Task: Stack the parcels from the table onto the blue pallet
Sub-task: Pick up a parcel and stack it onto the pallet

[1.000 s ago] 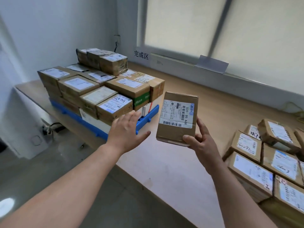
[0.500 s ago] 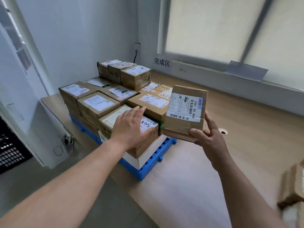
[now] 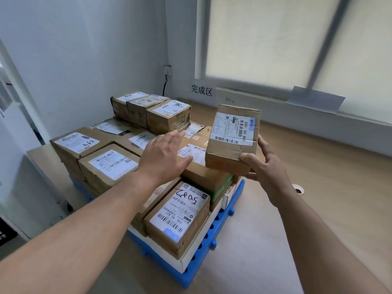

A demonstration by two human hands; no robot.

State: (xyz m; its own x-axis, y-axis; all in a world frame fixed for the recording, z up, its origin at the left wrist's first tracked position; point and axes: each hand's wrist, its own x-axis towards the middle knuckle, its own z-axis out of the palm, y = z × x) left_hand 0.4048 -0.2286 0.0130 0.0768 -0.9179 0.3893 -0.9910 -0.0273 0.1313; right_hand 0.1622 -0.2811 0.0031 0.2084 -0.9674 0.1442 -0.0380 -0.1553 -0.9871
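Cardboard parcel (image 3: 232,141) clamped in right hand (image 3: 268,169): thumb across the near lower corner, fingers wrapped behind and along the right edge, label side tilted toward the camera, barcode and "530- D5 A63" legible. Raised clear of the stack, just right of left hand (image 3: 163,154) and not touching it. Left hand flat and spread, palm down, fingers straight, holding nothing; poised over the middle of the stacked parcels (image 3: 110,164), contact with their tops impossible to tell. Hands apart, only a narrow gap between left thumb and held parcel.

Directly under both hands: brown parcel with a green band (image 3: 219,188). Nearer than the left hand, beside its forearm: parcel with handwritten digits on its label (image 3: 180,215), lying on a flat white box (image 3: 199,236). Beyond the left fingertips: three parcels in a row (image 3: 167,115), forming an upper layer at the back. Beneath the whole stack: blue pallet (image 3: 212,244), resting on the wooden desk (image 3: 328,187). Just right of the right wrist: small round hole (image 3: 298,189) in the desk top. Far past both hands, on the wall: white sign (image 3: 201,90) with three black characters, dark cable (image 3: 165,85) dropping from a socket, window with a pale blind (image 3: 265,39).
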